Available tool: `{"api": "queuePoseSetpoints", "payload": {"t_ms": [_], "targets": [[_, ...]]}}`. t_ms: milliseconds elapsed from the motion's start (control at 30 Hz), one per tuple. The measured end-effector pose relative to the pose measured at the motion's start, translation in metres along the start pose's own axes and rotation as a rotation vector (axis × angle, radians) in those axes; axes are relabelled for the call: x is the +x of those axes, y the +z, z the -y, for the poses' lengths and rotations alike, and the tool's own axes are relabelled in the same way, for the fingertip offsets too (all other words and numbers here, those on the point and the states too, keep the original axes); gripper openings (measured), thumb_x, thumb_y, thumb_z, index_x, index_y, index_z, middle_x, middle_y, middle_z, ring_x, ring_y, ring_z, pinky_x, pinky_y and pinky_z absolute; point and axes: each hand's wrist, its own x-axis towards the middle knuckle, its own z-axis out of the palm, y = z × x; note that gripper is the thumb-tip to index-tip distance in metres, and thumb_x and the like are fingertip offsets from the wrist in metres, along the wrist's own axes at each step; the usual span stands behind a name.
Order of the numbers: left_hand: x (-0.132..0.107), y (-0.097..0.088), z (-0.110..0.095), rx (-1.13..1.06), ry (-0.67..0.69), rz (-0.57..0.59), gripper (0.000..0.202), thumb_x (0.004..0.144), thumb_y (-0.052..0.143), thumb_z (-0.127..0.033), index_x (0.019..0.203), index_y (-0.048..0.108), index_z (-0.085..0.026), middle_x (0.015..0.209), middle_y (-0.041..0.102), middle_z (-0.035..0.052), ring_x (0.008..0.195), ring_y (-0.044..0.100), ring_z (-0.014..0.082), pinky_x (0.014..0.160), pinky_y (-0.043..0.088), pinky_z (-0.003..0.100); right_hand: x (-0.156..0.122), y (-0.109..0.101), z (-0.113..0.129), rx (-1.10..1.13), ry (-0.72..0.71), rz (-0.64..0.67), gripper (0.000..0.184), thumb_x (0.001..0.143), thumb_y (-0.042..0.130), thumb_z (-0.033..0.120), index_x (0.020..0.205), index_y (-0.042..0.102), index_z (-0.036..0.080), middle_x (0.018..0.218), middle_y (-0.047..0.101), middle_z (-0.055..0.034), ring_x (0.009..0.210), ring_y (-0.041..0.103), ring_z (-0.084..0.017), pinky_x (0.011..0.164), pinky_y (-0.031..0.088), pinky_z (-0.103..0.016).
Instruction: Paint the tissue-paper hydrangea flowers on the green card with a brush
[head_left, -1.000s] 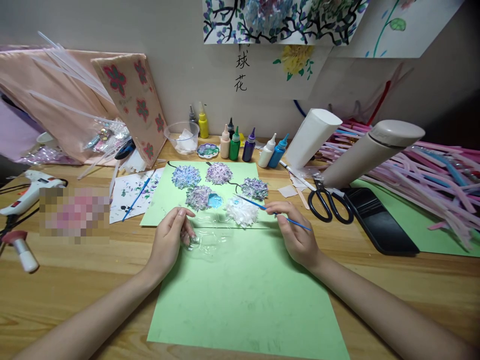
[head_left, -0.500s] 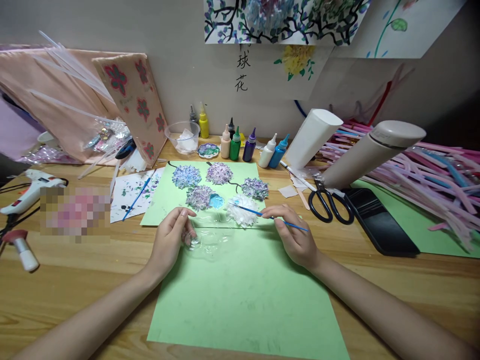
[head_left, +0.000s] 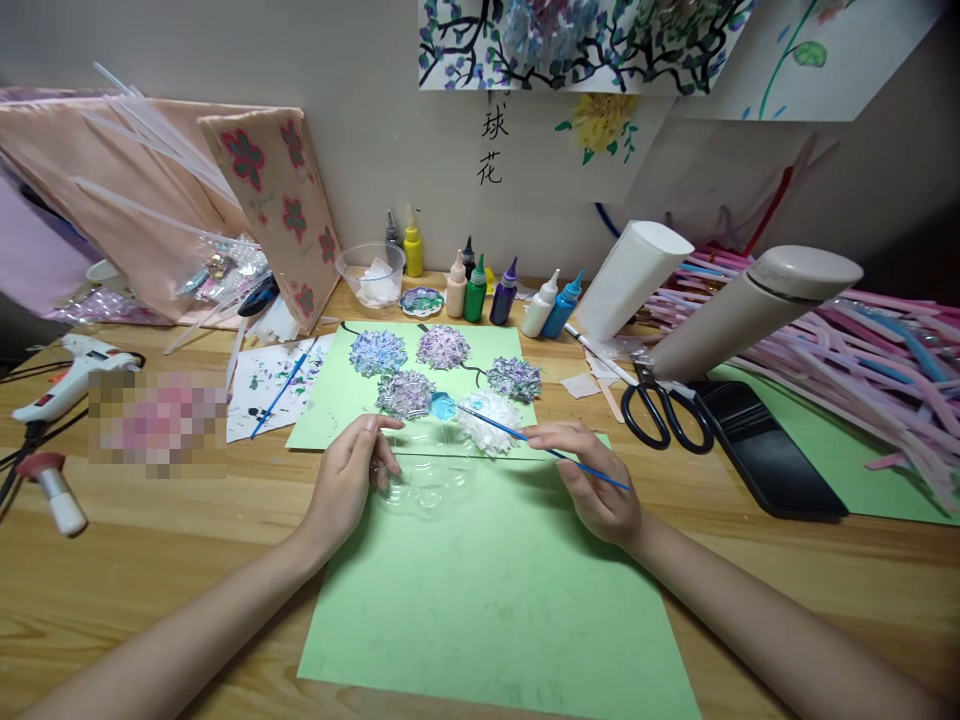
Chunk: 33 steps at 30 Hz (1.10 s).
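My left hand (head_left: 352, 465) is closed on the rim of a clear plastic paint palette (head_left: 426, 488), held over the green paper (head_left: 480, 600). One well at its far side holds blue paint (head_left: 443, 405). Between the fingers of my right hand (head_left: 592, 480) is a thin blue paintbrush (head_left: 495, 425), its tip pointing left beside the blue paint. Under the brush lies a white ruffled paper flower (head_left: 491, 438), with faint blue near its upper left edge. Behind it, several blue, pink and purple ruffled flowers (head_left: 405, 394) rest on a second green sheet.
Paint bottles (head_left: 475, 290) and a clear bowl (head_left: 370, 275) line the wall. On the right are scissors (head_left: 667, 415), a phone (head_left: 765, 450) and a tumbler (head_left: 750, 310). To the left, a glue gun (head_left: 75, 375) and a paint-spotted paper with another brush (head_left: 281, 395).
The brush tip has shifted slightly, from over the white flower's edge toward the blue paint. My left hand and the palette have barely moved; the whole view has shifted a little.
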Motion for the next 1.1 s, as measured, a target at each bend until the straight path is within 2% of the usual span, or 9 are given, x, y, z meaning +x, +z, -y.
{"api": "queuePoseSetpoints", "payload": {"t_ms": [333,433,500,567,667,800,1100], "targets": [[0.0006,0.0007,0.0021,0.018,0.016,0.021,0.038,0.095,0.038,-0.046,0.100,0.059,-0.015,0.057,0.057,-0.0028,0.047,0.047,0.0102,0.048,0.039,0.021,0.0023,0.0004,0.0020,-0.043,-0.001,0.066,0.028,0.094,0.038,0.020,0.115,0.057,0.024,0.109,0.068,-0.0073,0.106,0.061,-0.021,0.085,0.049,-0.037],[0.0000,0.0008,0.0023,0.004,0.018,-0.003,0.035,0.095,0.038,-0.044,0.098,0.059,-0.015,0.057,0.057,-0.0030,0.046,0.047,0.0096,0.048,0.038,0.021,-0.0008,0.0004,-0.0007,-0.037,0.000,-0.058,0.027,0.094,0.038,0.021,0.112,0.057,0.024,0.107,0.067,-0.0072,0.104,0.060,-0.023,0.086,0.047,-0.039],[-0.0005,0.0005,0.0026,-0.026,0.014,-0.042,0.034,0.095,0.037,-0.042,0.096,0.058,-0.016,0.056,0.057,-0.0032,0.045,0.046,0.0091,0.047,0.038,0.020,-0.0022,0.0005,-0.0029,-0.051,0.033,-0.179,0.025,0.094,0.038,0.021,0.106,0.059,0.025,0.102,0.067,-0.0066,0.100,0.060,-0.023,0.084,0.046,-0.040],[-0.0007,0.0000,0.0032,-0.059,0.015,-0.093,0.033,0.095,0.037,-0.041,0.094,0.058,-0.016,0.055,0.056,-0.0034,0.044,0.045,0.0087,0.045,0.037,0.019,-0.0023,0.0008,-0.0046,-0.070,0.079,-0.232,0.024,0.094,0.038,0.020,0.098,0.061,0.024,0.096,0.066,-0.0056,0.095,0.059,-0.022,0.082,0.045,-0.039],[-0.0003,-0.0007,0.0036,-0.081,0.031,-0.141,0.032,0.095,0.036,-0.039,0.092,0.058,-0.016,0.055,0.056,-0.0036,0.042,0.043,0.0080,0.043,0.035,0.019,-0.0005,0.0018,-0.0056,-0.056,0.125,-0.194,0.026,0.094,0.037,0.018,0.092,0.062,0.024,0.089,0.066,-0.0045,0.090,0.059,-0.021,0.080,0.043,-0.037],[0.0001,-0.0010,0.0029,-0.083,0.037,-0.162,0.031,0.095,0.035,-0.037,0.090,0.058,-0.016,0.054,0.056,-0.0035,0.041,0.042,0.0070,0.041,0.034,0.018,0.0021,0.0030,-0.0050,-0.021,0.145,-0.165,0.025,0.095,0.037,0.018,0.092,0.061,0.024,0.087,0.065,-0.0037,0.090,0.058,-0.019,0.081,0.043,-0.035],[0.0013,-0.0001,0.0025,-0.095,0.032,-0.169,0.030,0.095,0.034,-0.035,0.090,0.057,-0.016,0.054,0.055,-0.0032,0.041,0.042,0.0069,0.041,0.034,0.017,0.0032,0.0026,-0.0040,-0.091,0.148,-0.097,0.023,0.094,0.039,0.016,0.098,0.060,0.024,0.094,0.065,-0.0030,0.095,0.055,-0.018,0.084,0.042,-0.032]]}}
